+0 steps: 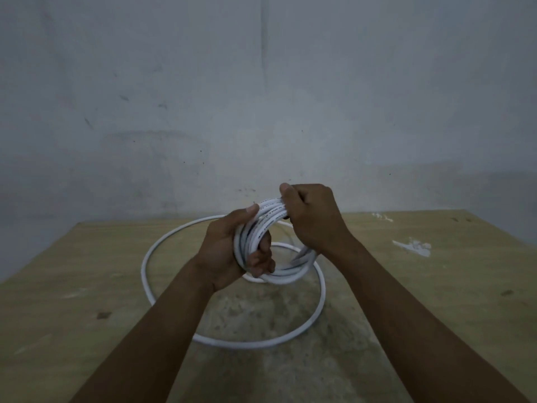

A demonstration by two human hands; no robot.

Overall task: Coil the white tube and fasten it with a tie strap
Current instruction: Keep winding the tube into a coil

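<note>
The white tube (263, 225) is wound into a small bundle of several loops, held just above the table. My left hand (226, 251) grips the bundle's left side, fingers curled through the loops. My right hand (311, 216) is closed over the top right of the same bundle, thumb up. A long loose length of the tube lies on the table below as one big ring (319, 298) around and under my hands. No tie strap shows.
A worn wooden table (87, 301) with pale stains fills the lower half; a white paint smear (412, 245) marks its right side. A grey wall (261, 82) stands close behind the far edge.
</note>
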